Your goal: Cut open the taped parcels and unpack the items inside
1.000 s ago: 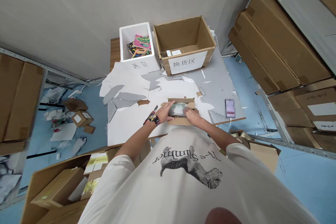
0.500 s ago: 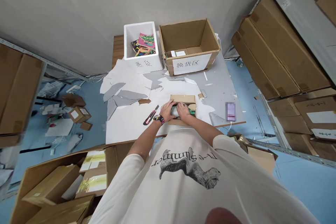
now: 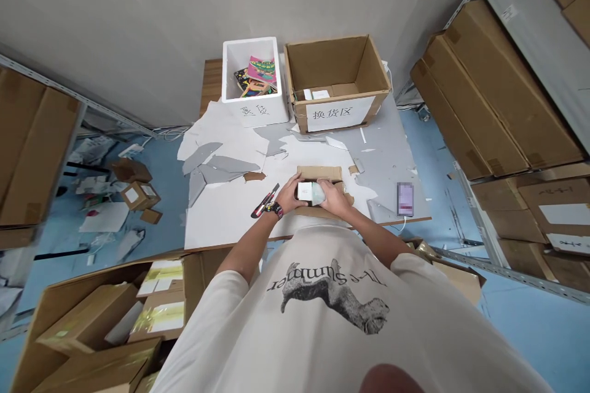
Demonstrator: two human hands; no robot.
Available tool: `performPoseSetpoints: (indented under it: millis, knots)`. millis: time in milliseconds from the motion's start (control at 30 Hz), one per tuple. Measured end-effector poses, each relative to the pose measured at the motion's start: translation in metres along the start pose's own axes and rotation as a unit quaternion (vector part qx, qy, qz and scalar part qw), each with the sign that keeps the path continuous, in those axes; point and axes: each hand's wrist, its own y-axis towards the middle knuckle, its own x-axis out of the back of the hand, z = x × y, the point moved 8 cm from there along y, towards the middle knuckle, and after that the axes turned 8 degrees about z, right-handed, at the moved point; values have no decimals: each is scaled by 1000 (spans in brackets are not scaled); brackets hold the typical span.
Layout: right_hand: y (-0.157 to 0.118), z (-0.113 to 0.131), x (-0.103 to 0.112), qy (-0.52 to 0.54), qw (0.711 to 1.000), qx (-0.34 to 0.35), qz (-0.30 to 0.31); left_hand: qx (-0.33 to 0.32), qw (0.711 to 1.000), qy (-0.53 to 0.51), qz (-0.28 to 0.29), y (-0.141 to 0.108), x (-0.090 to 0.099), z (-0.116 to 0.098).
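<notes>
My left hand (image 3: 289, 195) grips one end of a small white box (image 3: 304, 191), and my right hand (image 3: 335, 198) grips the opposite end. The end of the box on my right looks pale green or wrapped in something translucent; I cannot tell which. I hold it above an open brown cardboard carton (image 3: 320, 171), whose flaps stand out around my hands. The inside of the carton is mostly hidden. Left of my left hand, a red and black box cutter (image 3: 265, 201) lies on the white table covering (image 3: 221, 215).
At the table's back stand a white foam box (image 3: 254, 112) with colourful booklets and a large labelled cardboard box (image 3: 341, 112) holding small white boxes. A plugged-in phone (image 3: 405, 199) lies at right. Cartons (image 3: 87, 319) fill a big box at lower left; shelves of cartons (image 3: 511, 92) stand at right.
The white box has come up out of the carton, between my two hands. My hands have moved slightly apart. The green item seen in the carton earlier is no longer plainly visible.
</notes>
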Motion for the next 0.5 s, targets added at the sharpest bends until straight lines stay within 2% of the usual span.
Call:
performPoseSetpoints:
  millis: [100,200,367,500]
  knots:
    - [-10,-7,-4,92,996,12,3,-18,1000,-4,23,2,-2,-16]
    - [-11,-14,-13,126,992,-13,8,-4,999,-5,34,7,-8,-28]
    - [-11,-24,-16,76,986,-135,57,87,996,-32,0,17,-14,-26]
    - [-19,-30,-6,-8,969,-218,115,124,980,-146,-59,23,1,-12]
